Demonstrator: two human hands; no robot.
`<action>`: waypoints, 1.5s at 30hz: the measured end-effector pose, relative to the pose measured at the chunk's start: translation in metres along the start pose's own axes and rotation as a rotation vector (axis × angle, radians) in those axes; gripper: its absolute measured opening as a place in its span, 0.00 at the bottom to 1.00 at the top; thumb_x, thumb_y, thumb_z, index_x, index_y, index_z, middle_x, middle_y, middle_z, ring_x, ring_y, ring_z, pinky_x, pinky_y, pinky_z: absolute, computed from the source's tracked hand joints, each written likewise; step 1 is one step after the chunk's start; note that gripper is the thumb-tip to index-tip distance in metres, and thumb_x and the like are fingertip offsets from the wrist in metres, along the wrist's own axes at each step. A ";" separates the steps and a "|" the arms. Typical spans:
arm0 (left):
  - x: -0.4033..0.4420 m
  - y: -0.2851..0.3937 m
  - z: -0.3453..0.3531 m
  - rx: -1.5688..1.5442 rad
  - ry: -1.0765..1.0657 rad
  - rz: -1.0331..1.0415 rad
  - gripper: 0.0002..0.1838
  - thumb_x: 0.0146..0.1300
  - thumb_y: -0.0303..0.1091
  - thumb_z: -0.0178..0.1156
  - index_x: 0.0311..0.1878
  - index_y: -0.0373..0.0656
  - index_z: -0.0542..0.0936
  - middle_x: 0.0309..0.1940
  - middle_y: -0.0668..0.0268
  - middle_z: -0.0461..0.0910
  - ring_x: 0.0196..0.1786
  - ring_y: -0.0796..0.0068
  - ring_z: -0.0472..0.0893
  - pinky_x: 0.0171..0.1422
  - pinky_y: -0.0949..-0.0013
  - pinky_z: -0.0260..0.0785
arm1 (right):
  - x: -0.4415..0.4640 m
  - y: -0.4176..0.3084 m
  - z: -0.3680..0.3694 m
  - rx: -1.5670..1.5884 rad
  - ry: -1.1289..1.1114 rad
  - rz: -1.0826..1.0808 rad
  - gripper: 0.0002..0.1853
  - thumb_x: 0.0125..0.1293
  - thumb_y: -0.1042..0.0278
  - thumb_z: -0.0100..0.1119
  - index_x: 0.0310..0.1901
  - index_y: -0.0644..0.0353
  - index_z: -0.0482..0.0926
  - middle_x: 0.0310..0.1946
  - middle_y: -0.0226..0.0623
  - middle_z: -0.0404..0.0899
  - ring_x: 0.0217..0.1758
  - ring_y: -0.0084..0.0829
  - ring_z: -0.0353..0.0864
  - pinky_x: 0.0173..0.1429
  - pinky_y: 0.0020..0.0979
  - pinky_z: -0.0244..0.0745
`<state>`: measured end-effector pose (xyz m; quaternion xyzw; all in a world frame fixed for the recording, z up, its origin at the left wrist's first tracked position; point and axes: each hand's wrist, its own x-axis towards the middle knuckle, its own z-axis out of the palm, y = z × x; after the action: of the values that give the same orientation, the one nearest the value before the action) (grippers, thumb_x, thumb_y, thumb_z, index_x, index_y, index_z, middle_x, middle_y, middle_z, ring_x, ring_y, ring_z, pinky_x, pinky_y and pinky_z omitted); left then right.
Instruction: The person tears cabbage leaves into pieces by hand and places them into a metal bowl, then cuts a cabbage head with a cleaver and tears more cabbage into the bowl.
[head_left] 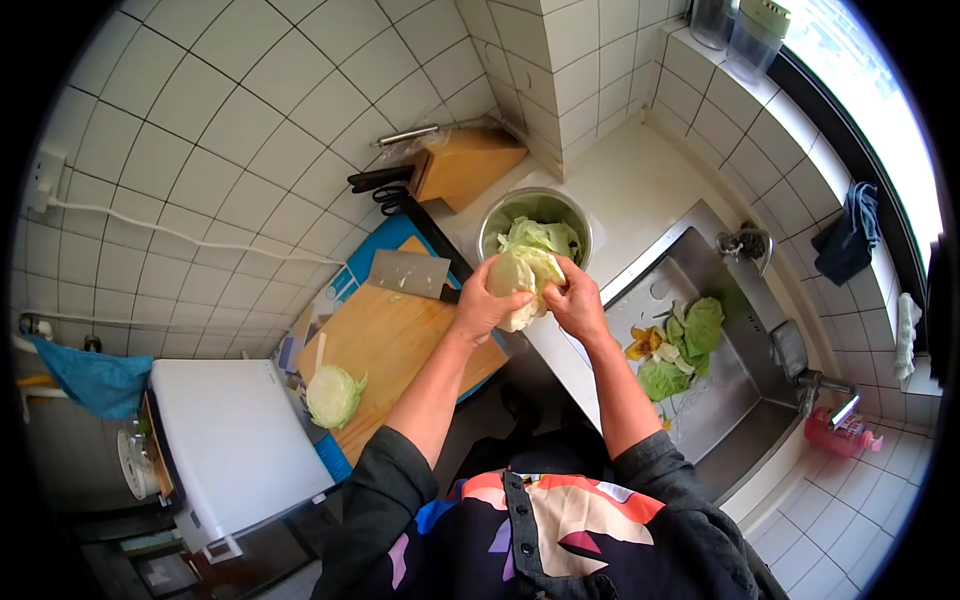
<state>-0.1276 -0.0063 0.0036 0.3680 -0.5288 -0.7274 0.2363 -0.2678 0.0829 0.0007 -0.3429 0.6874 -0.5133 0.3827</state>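
Between my two hands is a piece of pale green cabbage [527,285], held in front of a metal bowl [490,228] that has torn cabbage leaves [545,236] in it. My left hand [490,303] grips the cabbage from the left, thumb pressed on its face. My right hand [577,300] grips it from the right with the thumb also against it. The fingers behind the cabbage are partly hidden. Left of my hands, a cleaver [408,273] lies flat on the wooden cutting board [400,335]. A cut cabbage half [335,396] rests at the board's near left edge.
On the right, the steel sink [740,400] holds loose cabbage leaves [690,335] beneath a faucet [825,382]. A knife block [465,168] with scissors [390,198] stands against the tiled wall. A white appliance [230,440] is at the left, and a pink bottle [838,432] lies right of the sink.
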 end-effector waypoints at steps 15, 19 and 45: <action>0.010 0.010 0.002 -0.027 -0.043 -0.085 0.61 0.39 0.42 0.77 0.70 0.45 0.44 0.62 0.59 0.59 0.63 0.64 0.63 0.61 0.60 0.64 | 0.009 -0.016 0.013 -0.068 0.113 -0.381 0.23 0.49 0.82 0.58 0.50 0.57 0.76 0.41 0.48 0.79 0.45 0.48 0.79 0.49 0.34 0.75; 0.011 0.004 0.000 0.038 -0.068 0.006 0.63 0.38 0.40 0.78 0.72 0.48 0.42 0.62 0.61 0.60 0.62 0.66 0.65 0.61 0.64 0.66 | 0.011 -0.025 0.013 -0.061 0.105 -0.365 0.23 0.48 0.82 0.58 0.50 0.57 0.76 0.40 0.49 0.79 0.45 0.48 0.79 0.49 0.35 0.75; 0.009 0.016 -0.006 -0.272 0.042 -0.029 0.33 0.53 0.37 0.48 0.66 0.43 0.61 0.55 0.61 0.70 0.58 0.63 0.71 0.59 0.54 0.66 | 0.037 0.012 0.011 0.065 0.155 -0.157 0.18 0.56 0.78 0.51 0.50 0.60 0.75 0.37 0.37 0.80 0.38 0.25 0.78 0.43 0.26 0.73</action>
<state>-0.1294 -0.0212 0.0150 0.3551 -0.4148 -0.7880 0.2845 -0.2769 0.0490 -0.0191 -0.3424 0.6689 -0.5888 0.2978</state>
